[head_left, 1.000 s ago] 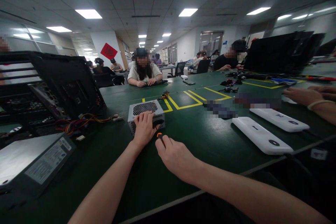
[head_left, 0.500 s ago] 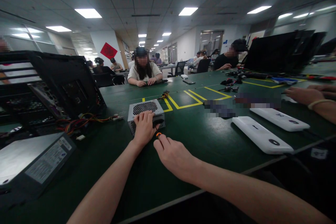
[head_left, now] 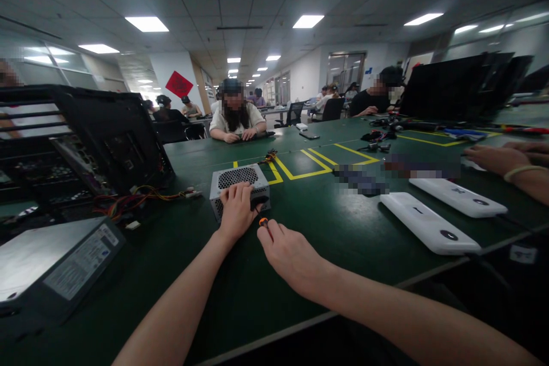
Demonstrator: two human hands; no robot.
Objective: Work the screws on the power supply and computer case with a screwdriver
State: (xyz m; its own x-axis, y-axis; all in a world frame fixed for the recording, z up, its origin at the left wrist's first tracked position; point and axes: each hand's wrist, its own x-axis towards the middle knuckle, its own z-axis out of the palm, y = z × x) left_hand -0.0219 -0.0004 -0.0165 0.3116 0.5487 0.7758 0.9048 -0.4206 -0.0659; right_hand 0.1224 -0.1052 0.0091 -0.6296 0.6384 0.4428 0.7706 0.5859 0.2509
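"One power supply (head_left: pixel 242 176) was set on the surface (head_left: pixel 334 229)?"

"Steadied by the left hand (head_left: pixel 237 203), grip unclear; the screwdriver (head_left: pixel 263 222), clasped in the right hand (head_left: pixel 286 247), was probably best kept straight."

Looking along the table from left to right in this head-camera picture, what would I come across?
Black computer case → silver vented box → the person's right hand, holding an orange-ended tool → dark pixelated item → nearer white device → a co-worker's hand.
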